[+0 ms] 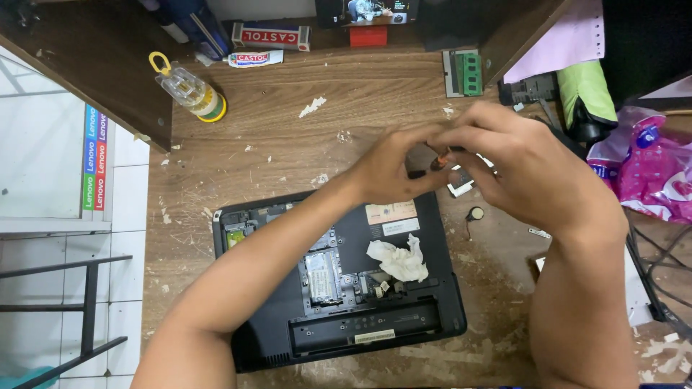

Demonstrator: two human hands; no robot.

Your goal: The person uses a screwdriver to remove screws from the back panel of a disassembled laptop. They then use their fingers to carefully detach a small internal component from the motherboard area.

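Both hands meet in a pinching grip above the laptop's far edge: the left hand [393, 173] and right hand [522, 173] close on a small orange-tipped tool [437, 163]. The laptop [274, 338] lies upside down on the desk [288, 130], covers already off, insides bare, a crumpled tissue [398, 259] on it; reassembly looks undone

Black laptop [339, 288] base, white crumpled tissue [398, 259] on top. Brown wooden desk [288, 137], white flecks and scratches. Clear bottle [189, 90], yellow cap loop and base. Green memory stick [471, 73]. Red-white box [271, 35]. Pink-magenta bag [649, 169]. Orange-tipped black tool [437, 163]. White floor tiles [43, 151].
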